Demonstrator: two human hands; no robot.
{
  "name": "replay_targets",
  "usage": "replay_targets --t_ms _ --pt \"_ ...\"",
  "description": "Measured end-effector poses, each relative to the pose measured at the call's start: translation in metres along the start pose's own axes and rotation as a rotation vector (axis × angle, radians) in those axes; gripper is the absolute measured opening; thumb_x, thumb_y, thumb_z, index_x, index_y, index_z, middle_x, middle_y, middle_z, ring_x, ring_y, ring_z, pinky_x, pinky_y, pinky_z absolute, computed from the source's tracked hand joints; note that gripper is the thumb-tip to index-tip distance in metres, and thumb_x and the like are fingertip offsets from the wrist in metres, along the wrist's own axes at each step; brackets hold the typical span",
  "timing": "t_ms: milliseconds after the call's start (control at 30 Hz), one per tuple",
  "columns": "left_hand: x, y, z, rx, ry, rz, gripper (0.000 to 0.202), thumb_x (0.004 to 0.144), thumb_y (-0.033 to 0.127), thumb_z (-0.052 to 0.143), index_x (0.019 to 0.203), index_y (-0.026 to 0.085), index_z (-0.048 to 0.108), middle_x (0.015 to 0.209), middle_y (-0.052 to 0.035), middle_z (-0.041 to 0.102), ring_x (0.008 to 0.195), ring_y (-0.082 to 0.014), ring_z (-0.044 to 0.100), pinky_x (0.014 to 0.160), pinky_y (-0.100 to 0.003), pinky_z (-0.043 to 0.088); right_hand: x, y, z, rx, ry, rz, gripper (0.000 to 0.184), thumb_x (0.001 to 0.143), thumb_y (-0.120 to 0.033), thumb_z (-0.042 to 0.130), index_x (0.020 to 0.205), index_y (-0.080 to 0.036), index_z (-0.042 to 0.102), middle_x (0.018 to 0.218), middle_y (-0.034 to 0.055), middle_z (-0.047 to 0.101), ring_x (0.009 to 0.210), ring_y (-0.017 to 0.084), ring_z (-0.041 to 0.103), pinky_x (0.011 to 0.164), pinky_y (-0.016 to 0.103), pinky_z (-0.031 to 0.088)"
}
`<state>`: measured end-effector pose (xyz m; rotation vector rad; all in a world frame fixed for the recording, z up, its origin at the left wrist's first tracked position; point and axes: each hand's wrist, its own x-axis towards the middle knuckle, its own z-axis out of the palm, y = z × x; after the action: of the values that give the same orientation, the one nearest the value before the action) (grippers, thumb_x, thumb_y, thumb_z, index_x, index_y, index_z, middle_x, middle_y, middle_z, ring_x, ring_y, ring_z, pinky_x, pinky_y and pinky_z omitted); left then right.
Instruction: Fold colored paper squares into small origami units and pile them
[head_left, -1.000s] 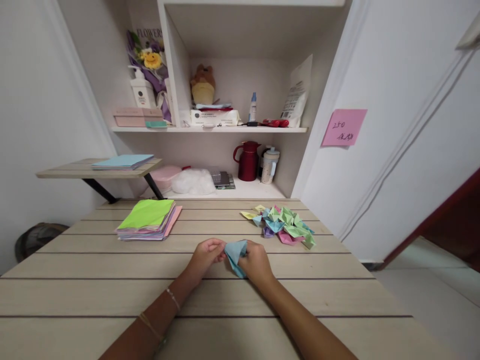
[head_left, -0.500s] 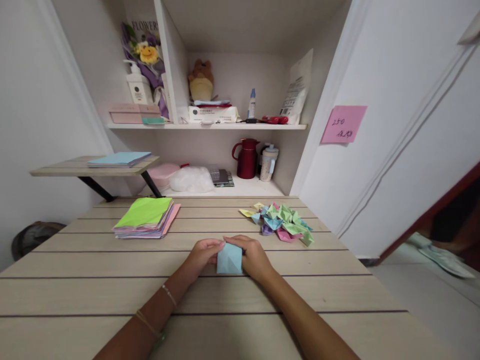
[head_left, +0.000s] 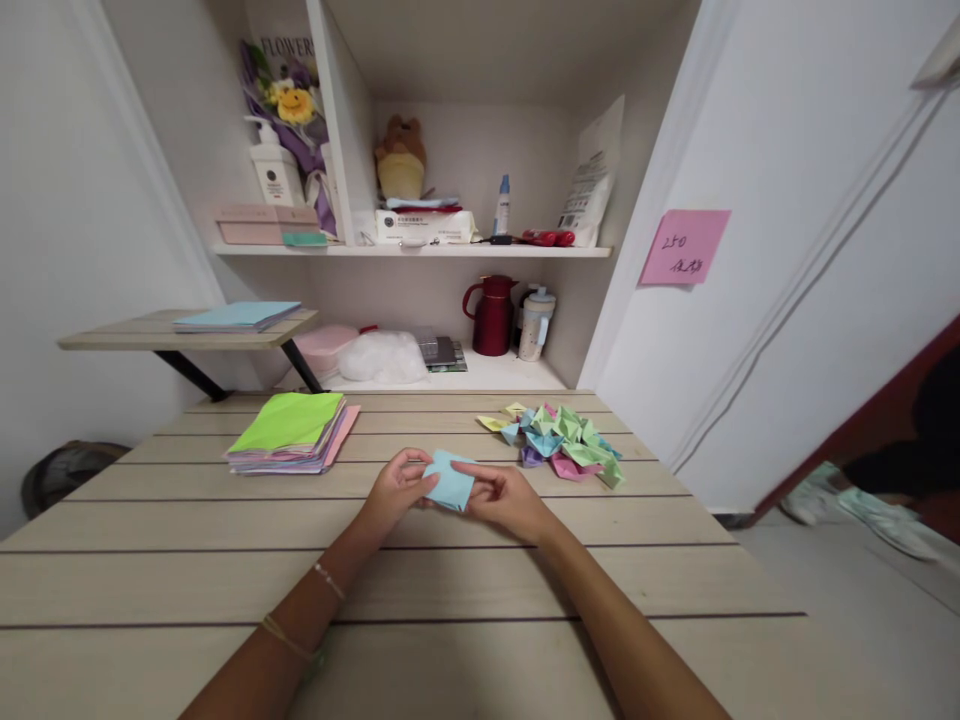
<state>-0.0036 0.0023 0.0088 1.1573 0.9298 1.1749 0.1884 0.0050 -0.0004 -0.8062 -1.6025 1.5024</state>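
Note:
A small folded square of light blue paper (head_left: 452, 486) is held between both hands over the middle of the table. My left hand (head_left: 397, 490) pinches its left side, the thumb lying on top of the paper. On the right side, my right hand (head_left: 506, 500) grips the same piece, with its index finger along the upper face and the other fingers curled by the edge. Parts of the fingers behind the paper are hidden. Right of the hands lies a pile of folded paper pieces (head_left: 574, 440) in green, blue, pink, yellow and purple.
A stack of coloured paper sheets (head_left: 289, 425), lime green on top, lies at the left of the slatted table (head_left: 420, 620). Blue sheets (head_left: 236, 316) rest on a small raised shelf (head_left: 112, 333). Behind stand a red jug (head_left: 493, 315) and a light cup (head_left: 535, 325).
The blue paper has been lifted slightly, turned and tilted, and has shifted a little left. My left thumb now lies on its face, and my right fingers have moved along its right side.

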Motion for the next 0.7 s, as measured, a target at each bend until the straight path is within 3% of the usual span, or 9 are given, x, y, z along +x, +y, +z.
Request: replay_targets --t_ms 167,300,400,567,700 --pt "-0.0030 0.0017 -0.0006 0.001 -0.038 -0.020 0.041 0.049 0.016 0.078 0.086 0.011 0.061 0.073 -0.0063 0.068 0.065 -0.0139 0.061 0.063 -0.024 0.046 -0.0016 -0.0028 -0.0035 -0.095 0.052 -0.066 0.060 0.064 -0.019 0.063 0.122 -0.019 0.048 0.076 -0.0003 0.062 0.054 0.007 0.045 0.053 0.020 0.036" --pt "-0.0027 0.0015 -0.0010 -0.006 -0.039 -0.034 0.039 0.049 0.017 0.078 0.085 0.010 0.064 0.076 -0.0075 0.069 0.068 -0.0153 0.062 0.068 -0.027 0.046 -0.0019 -0.0032 -0.0029 -0.085 0.084 -0.069 0.054 0.064 -0.031 0.067 0.114 -0.015 0.056 0.066 -0.0017 0.055 0.050 0.006 0.039 0.048 0.019 0.031" --pt "-0.0030 0.0027 -0.0007 0.034 -0.028 -0.039 0.034 0.053 0.021 0.076 0.084 0.010 0.066 0.069 -0.0062 0.068 0.063 -0.0141 0.061 0.066 -0.026 0.046 -0.0011 -0.0039 -0.0014 -0.098 0.112 -0.082 0.047 0.064 -0.035 0.068 0.105 -0.013 0.062 0.055 -0.0043 0.048 0.047 0.006 0.035 0.046 0.019 0.028" --pt "-0.0028 0.0014 -0.0015 0.056 -0.027 -0.025 0.030 0.055 0.022 0.075 0.082 0.011 0.068 0.065 -0.0050 0.067 0.058 -0.0127 0.059 0.062 -0.024 0.045 0.0002 -0.0044 -0.0008 -0.135 0.173 -0.095 0.042 0.062 -0.036 0.069 0.098 -0.014 0.065 0.052 -0.0052 0.047 0.045 0.006 0.035 0.044 0.019 0.027" --pt "0.0010 -0.0047 -0.0025 0.072 0.000 -0.005 0.024 0.060 0.030 0.071 0.074 0.010 0.068 0.067 -0.0057 0.067 0.059 -0.0135 0.059 0.060 -0.025 0.046 0.0027 -0.0024 -0.0016 -0.073 0.227 -0.126 0.037 0.061 -0.035 0.071 0.092 -0.016 0.066 0.063 -0.0013 0.058 0.050 0.008 0.044 0.048 0.020 0.034"
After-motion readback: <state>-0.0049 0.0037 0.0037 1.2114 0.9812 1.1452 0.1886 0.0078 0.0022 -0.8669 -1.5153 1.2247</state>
